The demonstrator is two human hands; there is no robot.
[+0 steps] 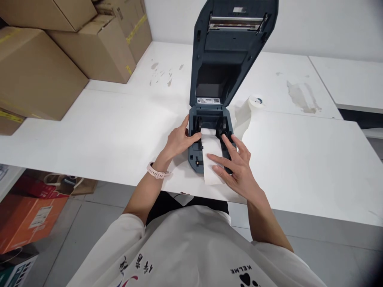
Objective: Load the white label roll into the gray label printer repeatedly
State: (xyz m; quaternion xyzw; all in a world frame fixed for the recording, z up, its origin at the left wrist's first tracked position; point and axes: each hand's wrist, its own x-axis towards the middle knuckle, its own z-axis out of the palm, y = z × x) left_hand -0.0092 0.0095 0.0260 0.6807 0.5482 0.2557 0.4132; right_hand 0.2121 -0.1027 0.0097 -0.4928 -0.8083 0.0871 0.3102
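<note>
A dark label printer (196, 153) stands on the white table with its lid (221, 56) raised. Inside, between black roll holders, lies a white paper roll, and its loose label strip (212, 149) runs forward over the printer's front edge. My left hand (179, 139) is at the printer's left side, thumb reaching in by the roll and the other fingers along the outer wall. Over the strip, my right hand (236, 165) spreads its fingers, with fingertips resting on the paper and near the right roll holder. Neither hand is wrapped round anything.
Cardboard boxes (98, 48) are stacked at the back left of the table (299, 159). Behind the printer's right side lies another white roll (255, 103) with a loose strip. An orange box (36, 219) and a paper bag are on the floor at left.
</note>
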